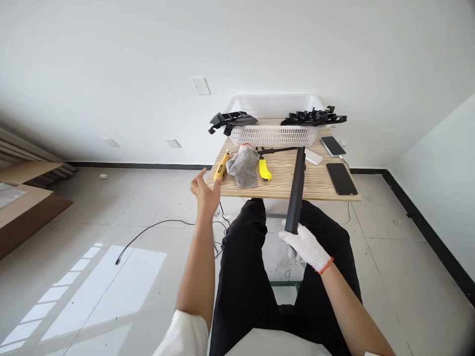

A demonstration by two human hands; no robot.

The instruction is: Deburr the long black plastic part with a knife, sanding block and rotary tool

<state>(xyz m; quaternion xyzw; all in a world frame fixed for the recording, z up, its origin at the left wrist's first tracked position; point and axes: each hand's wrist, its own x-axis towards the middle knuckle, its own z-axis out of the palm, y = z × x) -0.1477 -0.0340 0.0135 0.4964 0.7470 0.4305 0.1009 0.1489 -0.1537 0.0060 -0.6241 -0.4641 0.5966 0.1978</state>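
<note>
My right hand (306,245), in a white knit glove, grips the near end of a long black plastic strip (296,190) that slopes up onto the small wooden table (282,190). My bare left hand (205,194) hovers open at the table's left edge, fingers apart, close to a yellow rotary tool (221,166). Beside that tool lie a grey glove (245,165) and a yellow-handled cutter (264,169).
A white mesh basket (276,133) stands at the table's back with black plastic parts (313,117) across its rim and more on the left (228,121). Two phones (341,178) (333,146) and a white charger (313,156) lie on the right. A black cable (148,230) trails on the floor; cardboard boxes (22,207) sit left.
</note>
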